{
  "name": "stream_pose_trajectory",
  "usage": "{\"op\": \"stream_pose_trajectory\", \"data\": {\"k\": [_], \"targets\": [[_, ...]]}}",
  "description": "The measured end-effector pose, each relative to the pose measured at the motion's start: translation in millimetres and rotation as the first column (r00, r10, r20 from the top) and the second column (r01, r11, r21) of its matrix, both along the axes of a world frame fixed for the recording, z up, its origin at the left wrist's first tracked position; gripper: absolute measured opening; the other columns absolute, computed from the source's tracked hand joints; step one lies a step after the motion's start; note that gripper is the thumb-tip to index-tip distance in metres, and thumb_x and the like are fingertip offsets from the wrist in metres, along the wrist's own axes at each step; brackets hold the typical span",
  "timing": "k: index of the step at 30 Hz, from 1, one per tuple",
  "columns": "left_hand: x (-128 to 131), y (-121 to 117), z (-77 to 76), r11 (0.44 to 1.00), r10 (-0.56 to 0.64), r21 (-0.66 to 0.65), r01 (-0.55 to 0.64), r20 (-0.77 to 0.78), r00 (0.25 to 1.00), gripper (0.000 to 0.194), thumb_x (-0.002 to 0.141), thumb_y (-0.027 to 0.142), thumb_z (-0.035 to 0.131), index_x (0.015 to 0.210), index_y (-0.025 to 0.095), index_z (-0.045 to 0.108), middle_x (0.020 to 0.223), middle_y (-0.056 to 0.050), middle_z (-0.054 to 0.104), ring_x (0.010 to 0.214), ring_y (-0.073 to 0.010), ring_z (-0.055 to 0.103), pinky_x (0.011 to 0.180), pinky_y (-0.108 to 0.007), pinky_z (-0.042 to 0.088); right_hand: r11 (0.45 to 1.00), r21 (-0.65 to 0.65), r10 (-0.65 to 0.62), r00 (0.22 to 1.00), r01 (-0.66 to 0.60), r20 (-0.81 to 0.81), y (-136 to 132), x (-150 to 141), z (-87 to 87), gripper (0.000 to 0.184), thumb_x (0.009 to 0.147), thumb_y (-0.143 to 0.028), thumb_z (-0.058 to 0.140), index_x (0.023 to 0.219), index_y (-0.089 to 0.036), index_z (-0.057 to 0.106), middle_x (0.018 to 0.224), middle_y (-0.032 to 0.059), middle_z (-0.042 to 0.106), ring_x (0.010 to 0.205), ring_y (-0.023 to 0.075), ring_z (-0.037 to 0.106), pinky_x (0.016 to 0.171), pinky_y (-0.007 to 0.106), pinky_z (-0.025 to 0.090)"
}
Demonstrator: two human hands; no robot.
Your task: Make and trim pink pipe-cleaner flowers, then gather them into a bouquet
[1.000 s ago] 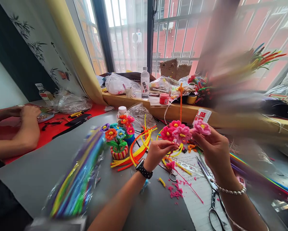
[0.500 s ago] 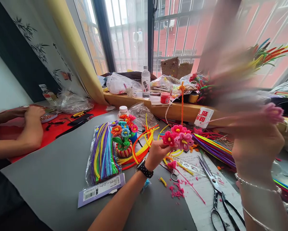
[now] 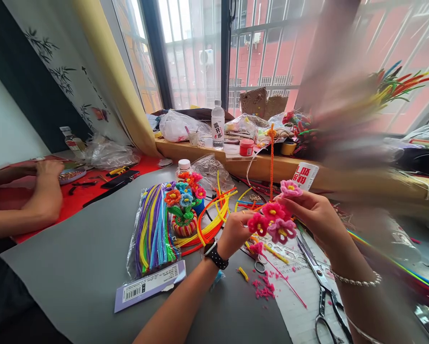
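Note:
Between the thumb and fingers of my left hand (image 3: 234, 236) is a small bunch of pink pipe-cleaner flowers (image 3: 271, 220), in darker and lighter pinks with yellow centres. My right hand (image 3: 313, 217) pinches a light pink pipe-cleaner flower (image 3: 291, 188) just above that bunch, close against it. The fingers hide most of the stems. Below the hands lies another pink flower piece (image 3: 257, 248) with a long stem, beside pink fuzz clippings (image 3: 265, 286) on the mat. Large scissors (image 3: 320, 274) rest half open on the white board, right of the clippings.
A potted pipe-cleaner flower arrangement (image 3: 184, 222) stands next to a bag of coloured pipe cleaners (image 3: 155, 229). Orange and yellow stems (image 3: 212, 224) curl behind my left hand. A water bottle (image 3: 217, 125) stands on the sill. At far left, another person's hands (image 3: 49, 168) rest near a dish.
My right hand has come left and down from the far right, bringing the light pink flower up to the bunch. My left hand holds nearly the same place.

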State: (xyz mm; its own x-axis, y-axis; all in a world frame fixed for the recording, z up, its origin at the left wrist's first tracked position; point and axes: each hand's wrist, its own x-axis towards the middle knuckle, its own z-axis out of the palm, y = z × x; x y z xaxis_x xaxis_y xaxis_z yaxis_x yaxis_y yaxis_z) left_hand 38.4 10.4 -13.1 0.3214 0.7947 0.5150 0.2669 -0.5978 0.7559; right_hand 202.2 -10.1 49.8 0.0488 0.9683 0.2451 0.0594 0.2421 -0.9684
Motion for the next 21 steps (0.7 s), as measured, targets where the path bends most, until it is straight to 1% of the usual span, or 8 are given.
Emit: {"op": "stream_pose_trajectory", "data": {"k": [3, 6, 8, 11, 13, 16, 19, 21], "targets": [[-0.7, 0.8, -0.8, 1.000, 0.013, 0.009, -0.013, -0.019, 1.000, 0.023, 0.072, 0.028, 0.054, 0.053, 0.015, 0.059, 0.055, 0.000, 0.059, 0.056, -0.0099, 0.052, 0.057, -0.019, 0.041, 1.000, -0.007, -0.020, 0.999, 0.019, -0.029, -0.9, 3.4, 0.8, 0.025, 0.056, -0.033, 0.073, 0.074, -0.017, 0.067, 0.075, 0.0046, 0.068, 0.068, 0.0172, 0.062, 0.061, 0.026, 0.050], [-1.7, 0.7, 1.1, 0.999, 0.035, 0.011, -0.035, -0.012, 0.999, 0.022, 0.072, 0.028, 0.054, 0.054, 0.016, 0.060, 0.055, -0.001, 0.059, 0.057, -0.0106, 0.052, 0.060, -0.020, 0.042, 1.000, 0.005, -0.021, 0.999, 0.021, -0.029, -3.6, 5.9, 4.4, 0.024, 0.055, -0.033, 0.073, 0.072, -0.016, 0.067, 0.070, 0.0036, 0.068, 0.065, 0.0167, 0.062, 0.059, 0.025, 0.049], [-2.2, 0.3, 2.8, 0.999, 0.035, 0.004, -0.035, 0.003, 0.999, 0.020, 0.071, 0.028, 0.055, 0.056, 0.016, 0.062, 0.060, -0.002, 0.062, 0.059, -0.0117, 0.053, 0.062, -0.022, 0.043, 1.000, 0.020, -0.019, 1.000, 0.019, -0.013, -6.2, 6.2, 7.3, 0.024, 0.056, -0.033, 0.073, 0.072, -0.016, 0.066, 0.070, 0.0039, 0.068, 0.065, 0.0169, 0.062, 0.059, 0.025, 0.049], [-2.4, -0.3, 4.6, 1.000, 0.008, -0.010, -0.008, 0.033, 0.999, 0.017, 0.071, 0.025, 0.055, 0.061, 0.016, 0.065, 0.073, -0.005, 0.066, 0.068, -0.0140, 0.057, 0.067, -0.023, 0.044, 0.999, 0.032, -0.013, 1.000, 0.013, -0.004, -9.4, 4.4, 9.6, 0.025, 0.056, -0.034, 0.073, 0.073, -0.016, 0.066, 0.073, 0.0053, 0.069, 0.068, 0.0186, 0.063, 0.060, 0.027, 0.051], [-2.3, -1.0, 5.3, 1.000, -0.018, -0.009, 0.019, 0.046, 0.999, 0.016, 0.072, 0.023, 0.054, 0.064, 0.017, 0.066, 0.080, -0.005, 0.067, 0.074, -0.0147, 0.059, 0.070, -0.023, 0.045, 0.999, 0.043, 0.007, 1.000, -0.007, -0.001, -10.2, 2.6, 9.2, 0.027, 0.057, -0.034, 0.072, 0.077, -0.017, 0.067, 0.076, 0.0058, 0.069, 0.071, 0.0202, 0.063, 0.061, 0.028, 0.052], [-2.2, -2.7, 6.5, 0.999, -0.046, -0.002, 0.046, 0.054, 0.998, 0.018, 0.073, 0.020, 0.052, 0.064, 0.019, 0.067, 0.083, -0.004, 0.067, 0.078, -0.0144, 0.060, 0.071, -0.023, 0.045, 0.998, 0.057, 0.036, 0.999, -0.037, 0.027, -9.9, 0.6, 7.3, 0.027, 0.060, -0.034, 0.070, 0.081, -0.017, 0.067, 0.079, 0.0057, 0.069, 0.074, 0.0212, 0.064, 0.061, 0.028, 0.053], [-2.4, -4.7, 8.1, 0.998, -0.055, 0.005, 0.055, 0.052, 0.997, 0.018, 0.073, 0.019, 0.052, 0.064, 0.019, 0.067, 0.084, -0.004, 0.067, 0.078, -0.0146, 0.060, 0.072, -0.023, 0.046, 0.996, 0.052, 0.069, 0.995, -0.073, 0.067, -9.3, 0.4, 6.7, 0.027, 0.060, -0.032, 0.070, 0.082, -0.017, 0.067, 0.082, 0.0057, 0.068, 0.074, 0.0213, 0.064, 0.056, 0.025, 0.053], [-2.5, -5.7, 9.2, 0.998, -0.061, 0.008, 0.060, 0.044, 0.997, 0.017, 0.072, 0.020, 0.053, 0.064, 0.020, 0.067, 0.083, -0.003, 0.067, 0.075, -0.0145, 0.060, 0.071, -0.024, 0.046, 0.993, 0.031, 0.113, 0.990, -0.116, 0.087, -10.0, 1.1, 7.8, 0.027, 0.061, -0.031, 0.070, 0.084, -0.017, 0.067, 0.083, 0.0058, 0.068, 0.073, 0.0210, 0.064, 0.054, 0.024, 0.052]]}}
